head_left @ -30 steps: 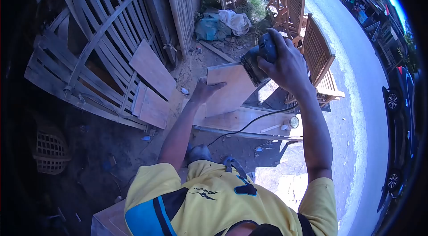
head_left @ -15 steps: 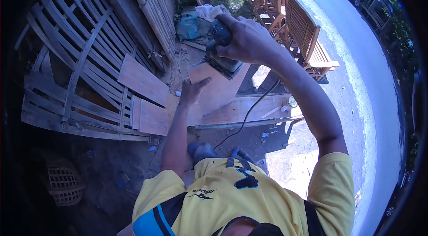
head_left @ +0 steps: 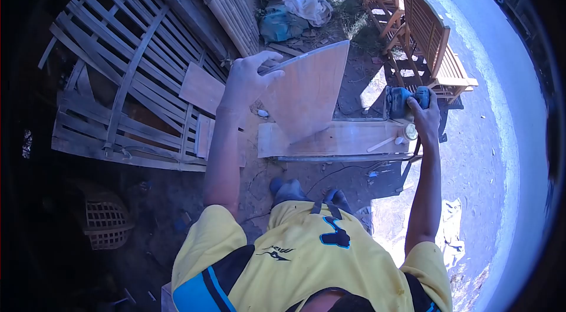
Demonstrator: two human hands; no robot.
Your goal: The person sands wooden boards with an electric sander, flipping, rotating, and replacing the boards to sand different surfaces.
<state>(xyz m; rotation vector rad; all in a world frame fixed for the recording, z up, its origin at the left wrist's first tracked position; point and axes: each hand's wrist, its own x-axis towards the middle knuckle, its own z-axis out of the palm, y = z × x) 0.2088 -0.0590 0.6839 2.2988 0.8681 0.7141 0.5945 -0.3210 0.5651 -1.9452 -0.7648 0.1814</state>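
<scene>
A flat wooden board stands tilted up on the low wooden bench. My left hand grips its upper left edge, fingers behind and thumb in front. Out to the right, my right hand is wrapped around a blue-and-black electric sander, held apart from the board near the bench's right end. Its power cord shows partly below the bench. A small round jar and a pale thin stick lie on the bench close to the sander.
A slatted bamboo frame leans at the left, with flat wood pieces against it. Wooden folding chairs stand at the upper right beside the road. Plastic sacks lie behind the bench; a woven basket sits lower left.
The sander has moved off the board, to the right and down, in my right hand. My left hand has shifted up along the board's edge, and the board now stands more upright.
</scene>
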